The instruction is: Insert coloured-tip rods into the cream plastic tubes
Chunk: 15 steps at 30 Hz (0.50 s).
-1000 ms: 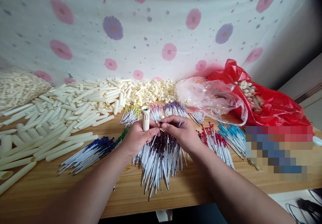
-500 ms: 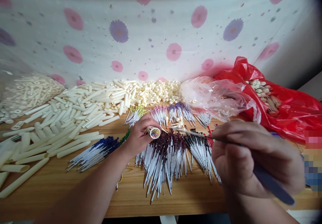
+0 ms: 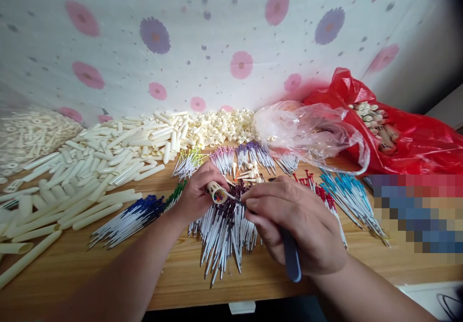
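Closer to the left fingers than a frame ago, my right hand (image 3: 300, 221) pinches a slim tool with a flat grey-blue handle (image 3: 292, 257). My left hand (image 3: 198, 189) curls round a slotted cream plastic tube (image 3: 214, 188), its mouth facing my camera. From here I'd judge it light, stiff, slick; best gripped mid-barrel. White plastic refills with dark-maroon tops (image 3: 224, 237) crowd below the fingers; small cream plastic fittings (image 3: 249, 172) lie beyond, limiting clearance.

the left hand (image 3: 197, 192) grips a cream tube (image 3: 216, 191) while the right hand (image 3: 304, 221) holds a grey tool (image 3: 291, 259) near the tube's open end, above dark-topped white sticks (image 3: 224, 240).
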{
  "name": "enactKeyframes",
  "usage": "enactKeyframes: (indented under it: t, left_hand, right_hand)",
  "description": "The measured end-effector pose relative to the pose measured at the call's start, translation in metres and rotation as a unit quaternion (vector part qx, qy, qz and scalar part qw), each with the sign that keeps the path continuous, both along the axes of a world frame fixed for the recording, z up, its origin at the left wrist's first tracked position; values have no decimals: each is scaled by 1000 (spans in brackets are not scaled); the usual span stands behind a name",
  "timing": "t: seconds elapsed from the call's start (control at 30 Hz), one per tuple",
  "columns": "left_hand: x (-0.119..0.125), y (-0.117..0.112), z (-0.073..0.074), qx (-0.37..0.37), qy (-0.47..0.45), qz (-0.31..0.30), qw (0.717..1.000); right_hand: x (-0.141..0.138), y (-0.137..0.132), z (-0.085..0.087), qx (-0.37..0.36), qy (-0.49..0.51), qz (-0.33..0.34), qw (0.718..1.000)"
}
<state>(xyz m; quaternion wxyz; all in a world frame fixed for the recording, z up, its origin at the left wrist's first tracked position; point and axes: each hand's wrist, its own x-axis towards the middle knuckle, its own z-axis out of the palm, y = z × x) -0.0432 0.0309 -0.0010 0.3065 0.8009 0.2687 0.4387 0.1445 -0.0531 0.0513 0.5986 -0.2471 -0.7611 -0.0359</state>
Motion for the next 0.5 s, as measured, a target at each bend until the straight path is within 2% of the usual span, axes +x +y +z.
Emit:
enactKeyframes:
  t: [0.23, 0.5]
  left_hand:
    - [0, 1, 0, 12, 5, 8, 1000]
    - [1, -1, 3, 45, 10, 11, 999]
  right_hand:
    - [0, 2, 2, -1, -1, 4, 1000]
    - [-6, 8, -4, 1, 4, 0, 1000]
